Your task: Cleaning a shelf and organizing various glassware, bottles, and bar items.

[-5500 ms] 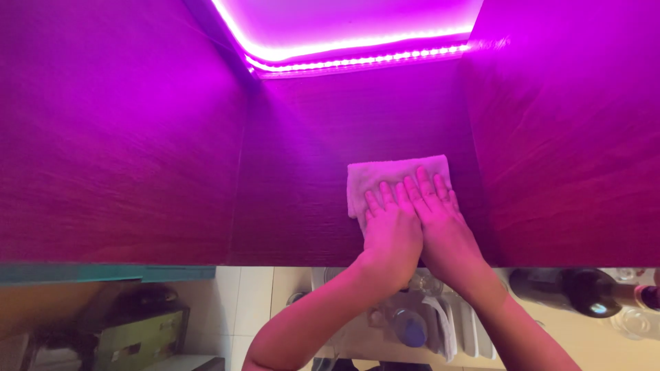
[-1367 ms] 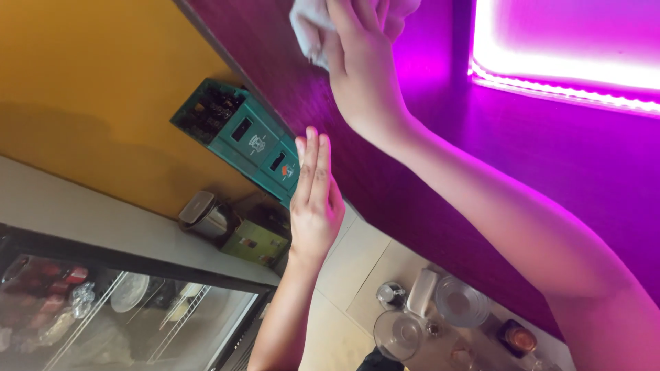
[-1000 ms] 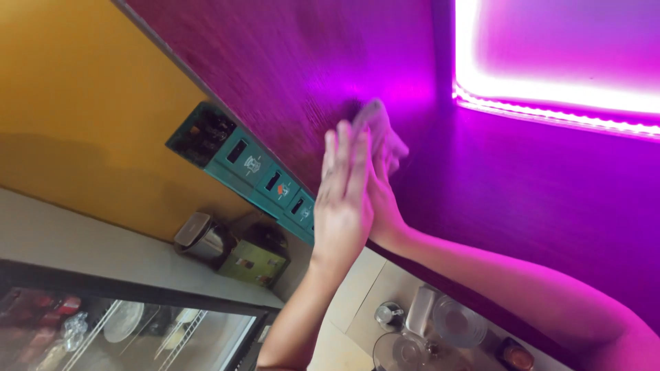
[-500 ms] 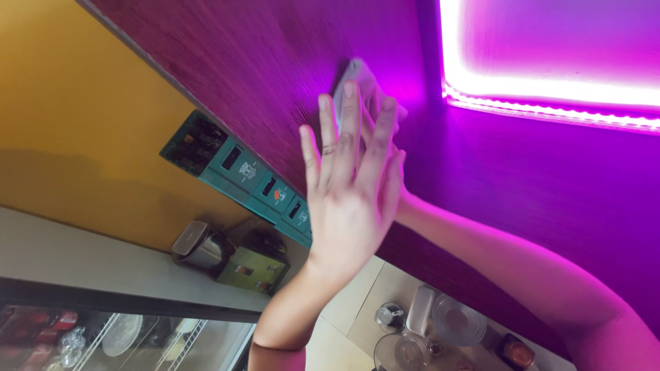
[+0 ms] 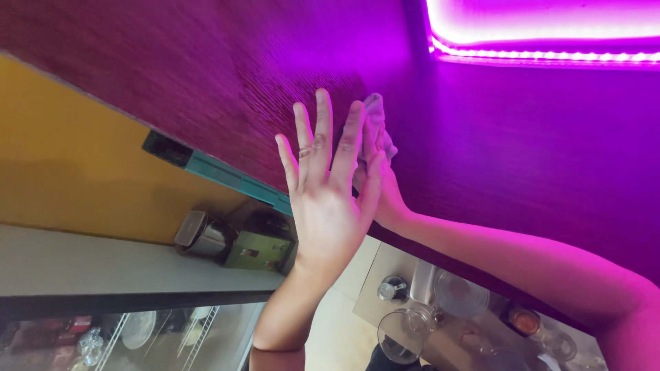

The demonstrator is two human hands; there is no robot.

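Observation:
My left hand [image 5: 330, 206] is raised flat with its fingers spread, holding nothing, close to the dark wood-grain panel [image 5: 227, 82] overhead. It has a ring on one finger. Right behind it, my right hand [image 5: 386, 196] presses a small pale cloth [image 5: 377, 117] against the panel. Most of that hand is hidden by the left one; its forearm runs off to the lower right. Only the cloth's top edge pokes out above the fingers.
A bright purple LED strip [image 5: 543, 55] lines a recess at the upper right. A teal edge strip [image 5: 227, 175] borders the panel by a yellow wall [image 5: 82, 165]. Below are a metal appliance [image 5: 203, 237], a green box [image 5: 258, 251] and glassware [image 5: 454, 295] on a counter.
My left hand has risen from beside the teal strip to in front of my right hand. The right hand has slid the cloth across the panel, and the view has shifted.

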